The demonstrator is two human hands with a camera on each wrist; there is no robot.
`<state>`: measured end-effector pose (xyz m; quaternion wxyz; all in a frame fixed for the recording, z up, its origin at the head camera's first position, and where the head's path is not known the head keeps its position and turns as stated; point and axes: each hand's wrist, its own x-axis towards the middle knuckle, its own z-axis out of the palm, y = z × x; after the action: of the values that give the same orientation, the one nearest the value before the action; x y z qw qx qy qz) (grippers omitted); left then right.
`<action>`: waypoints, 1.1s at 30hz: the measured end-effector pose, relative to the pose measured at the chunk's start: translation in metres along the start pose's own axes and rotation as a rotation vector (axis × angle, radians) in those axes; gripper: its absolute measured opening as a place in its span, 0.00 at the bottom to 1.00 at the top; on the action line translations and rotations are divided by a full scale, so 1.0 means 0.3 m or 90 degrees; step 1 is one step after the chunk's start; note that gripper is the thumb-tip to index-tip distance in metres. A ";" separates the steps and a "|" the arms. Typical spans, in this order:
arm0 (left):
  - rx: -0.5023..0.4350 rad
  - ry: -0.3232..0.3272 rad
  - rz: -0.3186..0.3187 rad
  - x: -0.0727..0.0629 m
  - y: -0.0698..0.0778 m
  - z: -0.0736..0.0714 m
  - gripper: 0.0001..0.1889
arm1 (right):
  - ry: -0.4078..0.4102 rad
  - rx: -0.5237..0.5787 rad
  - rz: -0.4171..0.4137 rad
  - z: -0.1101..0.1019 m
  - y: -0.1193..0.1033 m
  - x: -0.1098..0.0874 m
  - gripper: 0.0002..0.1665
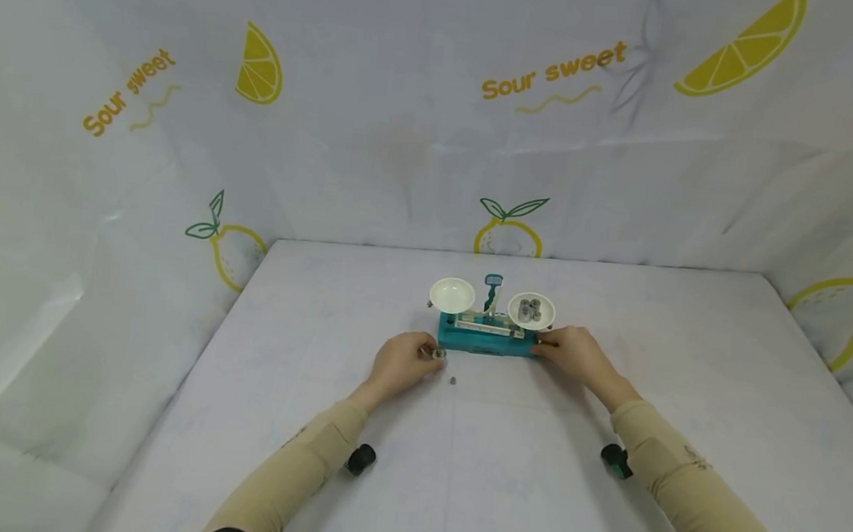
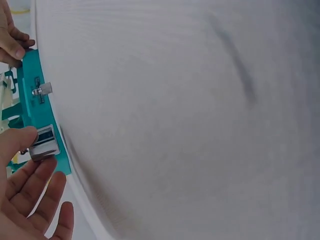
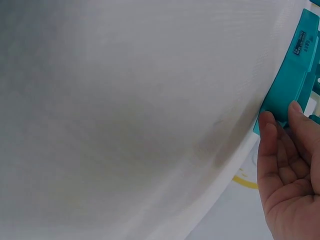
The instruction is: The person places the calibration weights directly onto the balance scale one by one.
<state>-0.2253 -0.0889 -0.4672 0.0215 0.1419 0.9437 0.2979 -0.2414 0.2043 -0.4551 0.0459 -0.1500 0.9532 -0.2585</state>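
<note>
A toy-like balance scale (image 1: 486,342) with a teal base stands on the table. Its left pan (image 1: 452,296) is bare, while several grey metal weights (image 1: 530,310) sit in its right pan (image 1: 549,313). My left hand (image 1: 402,363) is at the base's front left corner; in the left wrist view its thumb and fingers pinch a shiny metal weight (image 2: 44,145). With thumb and fingers, my right hand (image 1: 575,357) grips the right end of the base, seen closer in the right wrist view. One small weight (image 1: 452,381) stands on the table in front of the scale.
The white-covered table (image 1: 499,489) stretches around the scale on all sides. Behind it and at both sides hangs a white sheet (image 1: 374,170) printed with lemons and lettering. A black wrist device (image 1: 361,460) shows by the left sleeve, another (image 1: 616,460) by the right.
</note>
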 end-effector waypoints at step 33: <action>0.042 0.209 0.115 0.085 0.153 -0.217 0.13 | -0.006 0.011 0.023 0.000 -0.005 0.000 0.13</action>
<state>-0.2462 -0.0821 -0.3866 -0.1641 0.1761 0.9272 0.2868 -0.2411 0.2031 -0.4545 0.0568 -0.1334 0.9533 -0.2649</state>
